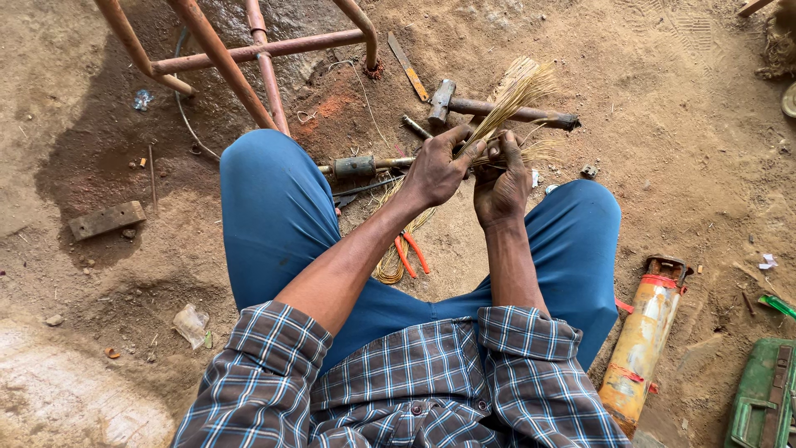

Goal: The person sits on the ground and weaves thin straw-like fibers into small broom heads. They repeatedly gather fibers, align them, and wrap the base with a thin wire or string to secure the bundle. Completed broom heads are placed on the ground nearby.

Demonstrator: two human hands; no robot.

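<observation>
Both hands meet above the dirt floor [680,124] between the knees: the left hand [437,168] and right hand [501,184] each have their grip clenched on a bundle of straw fibres [516,95]. It looks light, springy and brittle; best held low, where the strands bunch.

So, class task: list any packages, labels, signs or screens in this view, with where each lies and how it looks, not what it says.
Cylinder: lying on the dirt by the person's right leg, yellow-orange, worn, with red label bands.
Green case: bottom right corner, rectangular, scuffed.
Crumpled clear plastic wrapper: on the dirt left of the left knee.
No signs or screens.
</observation>
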